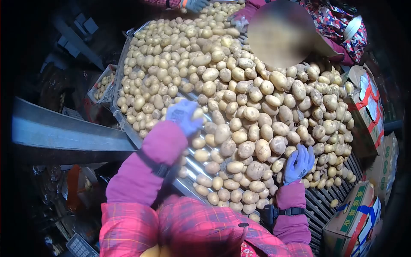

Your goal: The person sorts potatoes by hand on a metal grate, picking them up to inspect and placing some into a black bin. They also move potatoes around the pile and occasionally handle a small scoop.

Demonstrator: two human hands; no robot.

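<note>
A wide heap of potatoes (pixel 262 150) covers the sorting table in front of me. My left hand (pixel 183 116), in a lilac work glove, is a little blurred over the left side of the heap. Its fingers curl around a pale potato (pixel 198 114). On the right, my right hand (pixel 299 164), gloved the same way, rests against the near right part of the heap. Its fingers are spread among the potatoes, and no potato shows in its grasp. Both of my sleeves are purple with black straps.
A co-worker's gloved hand (pixel 196 5) reaches in at the far edge; another person leans over the far right. Printed cartons (pixel 349 218) stand along the right side. Dark slats (pixel 319 201) show at the near right. A metal beam (pixel 72 128) juts in from the left.
</note>
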